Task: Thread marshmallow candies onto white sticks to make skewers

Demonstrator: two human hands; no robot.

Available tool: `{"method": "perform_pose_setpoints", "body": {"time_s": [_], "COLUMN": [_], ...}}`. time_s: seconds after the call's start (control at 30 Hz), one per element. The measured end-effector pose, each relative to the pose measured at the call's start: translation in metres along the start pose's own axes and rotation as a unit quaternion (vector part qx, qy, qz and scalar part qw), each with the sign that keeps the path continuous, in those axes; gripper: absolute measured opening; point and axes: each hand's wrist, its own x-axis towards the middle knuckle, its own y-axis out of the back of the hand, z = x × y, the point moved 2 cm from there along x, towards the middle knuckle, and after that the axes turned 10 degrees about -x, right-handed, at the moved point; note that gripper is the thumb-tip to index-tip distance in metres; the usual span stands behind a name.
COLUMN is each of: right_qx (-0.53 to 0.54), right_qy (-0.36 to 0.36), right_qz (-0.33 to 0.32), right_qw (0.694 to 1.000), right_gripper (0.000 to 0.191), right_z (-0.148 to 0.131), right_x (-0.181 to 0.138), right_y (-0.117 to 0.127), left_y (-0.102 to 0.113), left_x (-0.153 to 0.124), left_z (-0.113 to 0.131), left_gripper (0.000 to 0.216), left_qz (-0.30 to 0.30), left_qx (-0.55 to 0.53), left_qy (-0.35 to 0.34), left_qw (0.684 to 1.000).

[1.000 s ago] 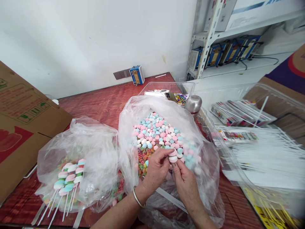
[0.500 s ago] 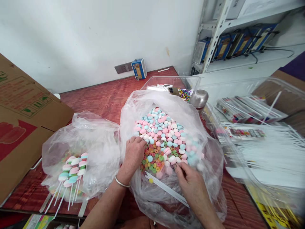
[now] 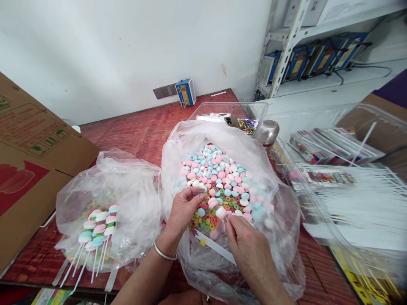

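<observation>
A clear plastic bag (image 3: 178, 148) lies open on the red table, filled with pink, blue and white round candies (image 3: 216, 169) and small coloured ring candies (image 3: 203, 220). My left hand (image 3: 184, 209) reaches into it with fingers pinched at the edge of the candy heap. My right hand (image 3: 244, 243) is beside it, fingers closed on a white candy piece (image 3: 220, 212). White sticks (image 3: 216, 250) lie in the bag between my wrists. A second clear bag (image 3: 127, 190) to the left holds finished candy skewers (image 3: 98, 228).
A cardboard box (image 3: 28, 161) stands at the left. Clear bins (image 3: 318, 186) with white sticks and printed packets fill the right side. A metal cup (image 3: 266, 131), a phone and beads sit in a clear tray behind. A metal shelf stands at the back right.
A second ago both hands met over a stacked candy piece. The left hand then swung left into the bag and now pinches at the heap; the right hand picks a white candy.
</observation>
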Motion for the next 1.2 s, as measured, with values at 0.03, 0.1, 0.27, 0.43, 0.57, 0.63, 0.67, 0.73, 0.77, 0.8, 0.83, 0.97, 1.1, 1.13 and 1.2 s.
{"method": "perform_pose_setpoints", "body": {"time_s": [0.03,0.1,0.27,0.43,0.57,0.63,0.67,0.73,0.77,0.8,0.83,0.97,1.1,1.13,1.2], "right_qx": [0.001,-0.004,0.000,-0.003,0.019,0.055,0.081,0.146,0.183,0.219,0.252,0.332,0.338,0.333,0.314], "right_qy": [0.000,-0.002,-0.002,0.005,-0.012,-0.029,-0.036,-0.044,-0.050,-0.060,-0.075,-0.143,-0.157,-0.156,-0.151], "right_qz": [0.005,0.014,0.033,0.014,0.009,-0.002,-0.011,-0.032,-0.040,-0.048,-0.055,-0.091,-0.096,-0.093,-0.088], "right_qw": [1.000,1.000,0.999,1.000,1.000,0.998,0.996,0.988,0.981,0.973,0.963,0.928,0.923,0.925,0.933], "right_gripper": [0.031,0.031,0.030,0.032,0.032,0.032,0.032,0.033,0.034,0.034,0.035,0.039,0.040,0.039,0.040], "right_z": [0.000,0.002,0.003,0.001,0.002,0.004,0.005,0.010,0.013,0.017,0.021,0.036,0.040,0.040,0.038], "right_x": [0.000,-0.001,-0.002,-0.002,-0.001,-0.002,-0.003,-0.006,-0.009,-0.012,-0.016,-0.027,-0.028,-0.028,-0.027], "right_y": [0.001,0.003,0.008,0.007,0.003,-0.001,-0.004,-0.011,-0.015,-0.019,-0.022,-0.029,-0.023,-0.021,-0.018], "left_y": [-0.001,-0.001,0.001,-0.006,-0.015,-0.020,-0.023,-0.027,-0.028,-0.027,-0.025,-0.011,-0.009,-0.011,-0.013], "left_x": [0.000,0.001,0.003,-0.001,-0.007,-0.013,-0.016,-0.022,-0.024,-0.024,-0.023,-0.009,0.006,0.008,0.009], "left_z": [-0.001,-0.004,-0.008,-0.006,-0.013,-0.020,-0.024,-0.029,-0.030,-0.029,-0.027,-0.012,-0.008,-0.008,-0.010], "left_gripper": [0.025,0.028,0.033,0.036,0.028,0.029,0.030,0.032,0.033,0.035,0.036,0.025,0.018,0.018,0.017], "left_qz": [0.000,0.005,-0.001,-0.013,-0.026,-0.019,-0.016,-0.014,-0.015,-0.016,-0.018,-0.023,-0.105,-0.122,-0.132], "left_qx": [-0.034,-0.079,-0.148,-0.189,-0.161,-0.153,-0.160,-0.186,-0.193,-0.190,-0.169,0.085,0.357,0.396,0.429], "left_qy": [0.014,0.020,0.059,0.103,0.074,0.070,0.077,0.096,0.101,0.097,0.082,-0.090,-0.207,-0.210,-0.214], "left_qw": [0.999,0.997,0.987,0.976,0.984,0.985,0.984,0.978,0.976,0.977,0.982,0.992,0.905,0.886,0.868]}}
